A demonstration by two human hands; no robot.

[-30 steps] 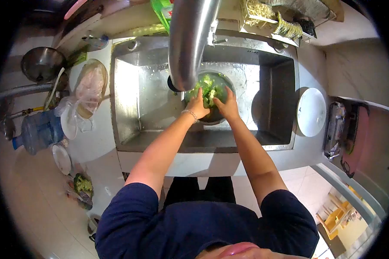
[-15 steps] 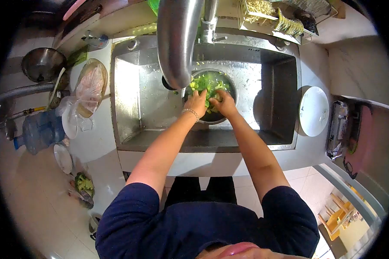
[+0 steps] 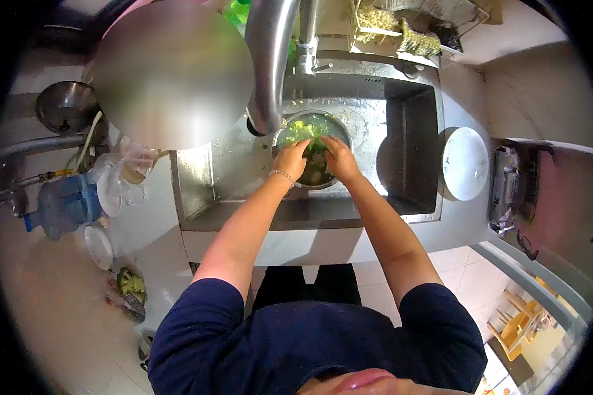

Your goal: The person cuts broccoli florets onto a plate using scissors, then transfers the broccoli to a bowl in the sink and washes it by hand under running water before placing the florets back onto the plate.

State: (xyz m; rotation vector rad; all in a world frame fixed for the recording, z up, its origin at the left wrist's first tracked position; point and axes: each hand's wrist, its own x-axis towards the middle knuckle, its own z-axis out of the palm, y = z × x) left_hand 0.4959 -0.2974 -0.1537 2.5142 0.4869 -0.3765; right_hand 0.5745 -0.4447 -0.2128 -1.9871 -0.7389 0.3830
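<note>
A round metal bowl (image 3: pixel 349 131) holding water stands in the steel sink (image 3: pixel 369 210). Green broccoli pieces (image 3: pixel 301 128) float in it, mostly toward its far side. My left hand (image 3: pixel 292 160), with a beaded bracelet at the wrist, reaches over the bowl's left side, its fingers stretched toward the greens. Opposite it, my right hand (image 3: pixel 339 159) is over the right side with fingers extended and apart. Neither hand visibly grips a piece. Whether the fingertips touch the pieces is hard to make out.
The thick faucet (image 3: pixel 270 72) hangs just left of the bowl. A white plate (image 3: pixel 465 163) rests on the right counter. On the left are a blue water jug (image 3: pixel 63 205), a small dish (image 3: pixel 98 247) and a broccoli head (image 3: pixel 131 282). A blurred patch hides the upper left.
My hands have come apart from the greens they were gathered around, and the fingers have straightened. The broccoli pieces now lie lower and spread in the water. The view has shifted slightly.
</note>
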